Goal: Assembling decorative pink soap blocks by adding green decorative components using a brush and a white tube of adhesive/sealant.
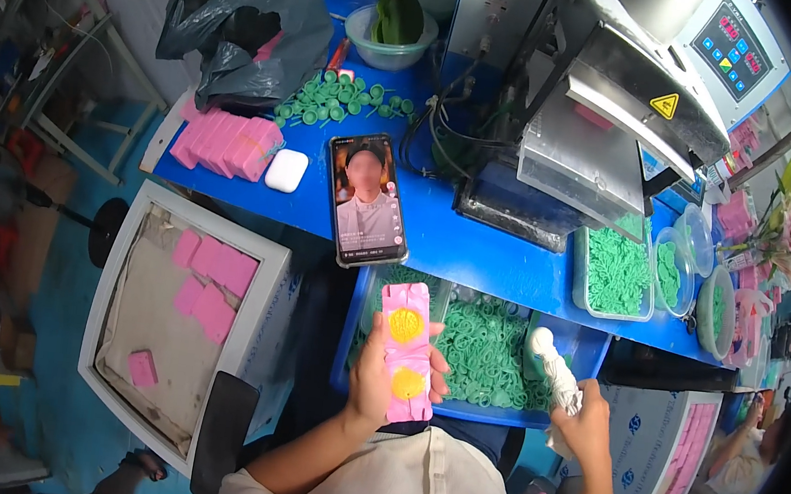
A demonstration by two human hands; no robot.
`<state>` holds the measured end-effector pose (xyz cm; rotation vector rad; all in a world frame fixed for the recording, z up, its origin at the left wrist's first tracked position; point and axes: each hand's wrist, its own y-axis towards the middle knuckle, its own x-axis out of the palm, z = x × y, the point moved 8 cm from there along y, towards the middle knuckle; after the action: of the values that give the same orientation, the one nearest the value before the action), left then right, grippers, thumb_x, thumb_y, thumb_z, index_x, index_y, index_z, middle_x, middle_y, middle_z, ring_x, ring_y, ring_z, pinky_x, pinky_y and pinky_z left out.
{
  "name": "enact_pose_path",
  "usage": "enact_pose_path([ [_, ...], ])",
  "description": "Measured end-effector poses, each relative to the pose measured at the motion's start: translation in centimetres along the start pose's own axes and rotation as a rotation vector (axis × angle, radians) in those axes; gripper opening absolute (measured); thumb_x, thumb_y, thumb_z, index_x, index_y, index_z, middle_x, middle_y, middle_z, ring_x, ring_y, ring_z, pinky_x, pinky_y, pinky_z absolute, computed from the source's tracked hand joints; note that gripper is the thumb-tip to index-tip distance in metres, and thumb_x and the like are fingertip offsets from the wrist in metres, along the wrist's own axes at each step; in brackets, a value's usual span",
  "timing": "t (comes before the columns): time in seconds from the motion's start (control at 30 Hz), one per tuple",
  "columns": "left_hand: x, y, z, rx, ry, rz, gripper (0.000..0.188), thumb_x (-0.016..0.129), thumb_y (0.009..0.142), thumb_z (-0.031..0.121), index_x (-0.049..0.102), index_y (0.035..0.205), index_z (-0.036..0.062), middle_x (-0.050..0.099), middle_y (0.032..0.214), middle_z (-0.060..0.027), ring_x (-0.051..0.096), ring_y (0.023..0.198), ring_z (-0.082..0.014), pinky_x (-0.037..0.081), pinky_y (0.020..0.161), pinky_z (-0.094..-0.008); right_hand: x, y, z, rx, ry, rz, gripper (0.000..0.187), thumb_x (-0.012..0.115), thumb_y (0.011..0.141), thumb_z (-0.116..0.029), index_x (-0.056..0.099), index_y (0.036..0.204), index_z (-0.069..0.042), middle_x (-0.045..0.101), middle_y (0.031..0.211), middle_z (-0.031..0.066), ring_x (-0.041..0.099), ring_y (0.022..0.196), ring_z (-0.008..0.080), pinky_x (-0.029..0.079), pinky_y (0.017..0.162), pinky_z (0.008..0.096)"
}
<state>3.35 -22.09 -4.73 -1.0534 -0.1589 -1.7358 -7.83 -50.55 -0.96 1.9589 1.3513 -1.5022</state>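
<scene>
My left hand (369, 381) holds a long pink rubber-like block (407, 353) upright in front of me, thumb on one side and fingers on the other. Two round yellow patterned patches sit on its face, one above the other. To the right, my right hand (584, 428) is closed around a white cloth bundle (557, 368), twisted at the middle with a rounded knob at its top. Beyond both hands lies a blue tray (499, 416) filled with small green rings (490, 355). The bundle hangs over the tray's right side, apart from the block.
A metal machine (624, 127) stands at the back right, beside a clear tub (579, 278) of green pieces. On the blue table lie a phone (368, 200), a white case (287, 173), stacked pink blocks (227, 143) and a black bag (293, 30). A white-framed box (105, 312) stands left.
</scene>
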Motion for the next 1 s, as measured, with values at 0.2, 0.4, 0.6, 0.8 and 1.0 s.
enact_pose_path([
  [0.2,0.4,0.5,0.1,0.009,0.047,0.013,0.082,0.019,0.094,0.064,0.042,0.130,-0.0065,0.063,0.084,-0.0200,0.063,0.059,-0.0271,0.053,0.051,-0.0353,-4.0,-5.2,-11.2,-0.647,0.516,0.157,0.058,0.064,0.070,0.001,0.038,0.122,0.003,0.059,0.093,0.0193,0.064,0.075,0.0210,0.052,0.062,0.0333],
  [0.4,0.9,0.0,0.0,0.017,0.127,-0.035,0.079,0.018,0.095,0.062,0.048,0.125,-0.0045,0.064,0.082,-0.0170,0.063,0.059,-0.0235,0.053,0.054,-0.0327,0.1,-4.2,-17.7,-0.827,-0.018,-0.088,0.048,0.072,0.060,-0.008,0.061,0.106,0.003,0.059,0.079,0.0127,0.059,0.062,0.0205,0.048,0.055,0.0302],
  [0.6,0.3,-0.6,-0.4,0.028,0.130,0.019,0.075,0.021,0.096,0.061,0.052,0.119,-0.0037,0.062,0.077,-0.0133,0.063,0.058,-0.0210,0.053,0.053,-0.0322,-3.9,-5.4,-16.6,-1.075,0.643,0.313,0.057,0.070,0.062,-0.005,0.055,0.117,0.001,0.064,0.086,0.0189,0.059,0.059,0.0228,0.047,0.052,0.0325],
  [0.8,0.1,0.2,-1.3,-0.018,0.085,0.002,0.071,0.019,0.098,0.057,0.057,0.104,-0.0034,0.063,0.072,-0.0138,0.063,0.056,-0.0215,0.054,0.053,-0.0325,-3.0,-3.8,-17.2,-0.941,0.362,0.167,0.048,0.072,0.062,-0.013,0.063,0.107,0.001,0.056,0.069,0.0105,0.056,0.052,0.0220,0.045,0.047,0.0301],
  [1.0,0.8,0.4,-1.2,-0.033,0.139,-0.016,0.073,0.019,0.098,0.057,0.059,0.092,-0.0036,0.062,0.068,-0.0142,0.062,0.054,-0.0215,0.053,0.053,-0.0324,-0.1,-3.0,-17.2,-0.830,0.029,-0.171,0.044,0.072,0.064,-0.011,0.062,0.103,0.006,0.061,0.076,0.0145,0.056,0.052,0.0210,0.044,0.047,0.0303],
])
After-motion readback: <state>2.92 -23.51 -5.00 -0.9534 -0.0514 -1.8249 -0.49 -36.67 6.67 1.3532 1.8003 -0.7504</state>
